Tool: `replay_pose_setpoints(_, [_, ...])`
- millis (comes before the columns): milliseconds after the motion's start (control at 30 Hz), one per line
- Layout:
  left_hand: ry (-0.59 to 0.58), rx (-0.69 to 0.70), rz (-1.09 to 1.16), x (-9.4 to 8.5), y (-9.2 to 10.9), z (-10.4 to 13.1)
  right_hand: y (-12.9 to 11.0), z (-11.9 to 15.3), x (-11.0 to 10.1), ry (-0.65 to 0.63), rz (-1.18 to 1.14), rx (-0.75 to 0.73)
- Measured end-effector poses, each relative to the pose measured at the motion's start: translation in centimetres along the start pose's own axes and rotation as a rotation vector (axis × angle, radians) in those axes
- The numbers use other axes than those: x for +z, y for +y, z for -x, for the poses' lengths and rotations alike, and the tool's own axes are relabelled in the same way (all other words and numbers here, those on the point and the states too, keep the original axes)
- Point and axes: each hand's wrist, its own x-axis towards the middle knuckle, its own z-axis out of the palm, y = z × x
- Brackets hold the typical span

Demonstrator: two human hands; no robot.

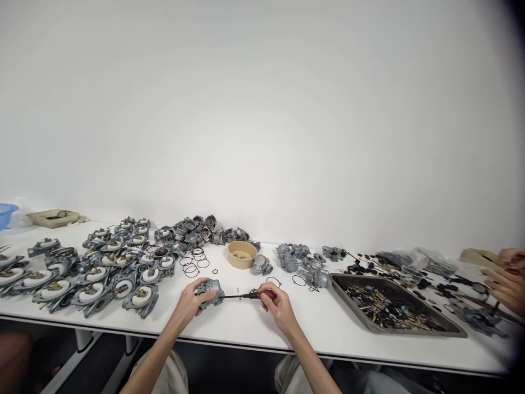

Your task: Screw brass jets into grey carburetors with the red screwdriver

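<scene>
My left hand (196, 300) is closed around a grey metal carburetor (214, 290) near the table's front edge. In my right hand (278, 304) is a screwdriver (245, 296) with a red handle and a dark shaft. The shaft lies level and points left, its tip meeting the carburetor's right side; the exact contact is too small to make out. Just behind the shaft a tiny brass-coloured part (238, 290) rests on the table. A round tan tub (241, 261) with small parts in it stands behind my hands, and another carburetor (262, 265) lies beside it.
Many carburetors with white floats (93, 291) cover the left. Metal bowls (192, 230) are heaped at the back, near black rubber rings (191, 268). A metal tray (410, 331) of brass and black parts sits right. Another person's hand (506, 287) is at the far right.
</scene>
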Motion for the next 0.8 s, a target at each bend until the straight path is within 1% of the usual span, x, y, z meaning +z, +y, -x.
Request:
replay_pose_setpoints(267, [-0.005, -0.012, 0.029, -0.1, 0.14, 0.19, 0.12, -0.08, 0.11, -0.047, -0.003, 0.007])
replay_pose_setpoints(500, [-0.068, 0.015, 0.026, -0.3, -0.03, 0.18, -0.38, 0.11, 0.09, -0.086, 0.035, 0.01])
replay_pose_setpoints(600, [-0.09, 0.023, 0.005, -0.38, -0.07, 0.2, -0.27, 0.04, 0.16, -0.075, 0.048, 0.053])
replay_pose_setpoints(800, [-0.119, 0.088, -0.043, -0.36, -0.08, 0.33, 0.05, -0.09, 0.43, -0.043, 0.11, 0.153])
